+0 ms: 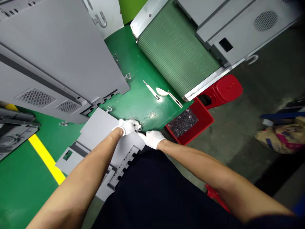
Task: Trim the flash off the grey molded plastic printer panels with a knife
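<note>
A grey plastic panel (100, 127) with a row of round notches lies against my body, over the front of the green bench. My left hand (128, 126), in a white glove, is closed at the panel's far corner, its fingertips on a small metal hook (138, 129). At the panel's right corner is my right hand (154, 139), also gloved, with its fingers drawn together at the edge; whether they pinch anything small is hidden. Beyond the hands lie a white-handled trimming knife (151, 90), a white half-round piece (162, 92) and a slim metal-edged tool (175, 99).
Dark scraps dot the green bench top (133, 103). A ribbed green conveyor belt (176, 47) carries another grey panel (228, 35). Large grey panels (62, 47) stand at left. Below right are a red bin (202, 127) of dark trimmings and a red stool (228, 90).
</note>
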Action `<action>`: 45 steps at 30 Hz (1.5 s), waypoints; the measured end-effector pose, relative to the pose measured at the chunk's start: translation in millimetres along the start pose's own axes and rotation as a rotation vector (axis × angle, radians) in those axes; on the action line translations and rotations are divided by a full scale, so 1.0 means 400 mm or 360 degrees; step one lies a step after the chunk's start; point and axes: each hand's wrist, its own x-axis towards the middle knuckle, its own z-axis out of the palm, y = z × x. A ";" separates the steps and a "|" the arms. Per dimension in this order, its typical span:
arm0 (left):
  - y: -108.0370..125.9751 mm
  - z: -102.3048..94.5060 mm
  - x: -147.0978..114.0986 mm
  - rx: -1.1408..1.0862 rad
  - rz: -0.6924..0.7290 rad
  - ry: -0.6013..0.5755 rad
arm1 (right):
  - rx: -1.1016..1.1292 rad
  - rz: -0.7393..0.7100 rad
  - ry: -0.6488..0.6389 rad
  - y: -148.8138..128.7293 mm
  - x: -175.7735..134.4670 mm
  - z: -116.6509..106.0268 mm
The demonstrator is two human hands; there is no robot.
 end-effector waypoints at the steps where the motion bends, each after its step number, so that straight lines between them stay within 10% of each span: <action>1: 0.000 -0.001 0.002 0.0000 0.0008 -0.0011 | -0.0001 0.0007 -0.0009 -0.002 0.001 -0.002; 45: 0.006 -0.014 -0.029 -0.0049 0.0072 -0.0058 | 0.0049 -0.0022 -0.0043 0.031 -0.024 -0.001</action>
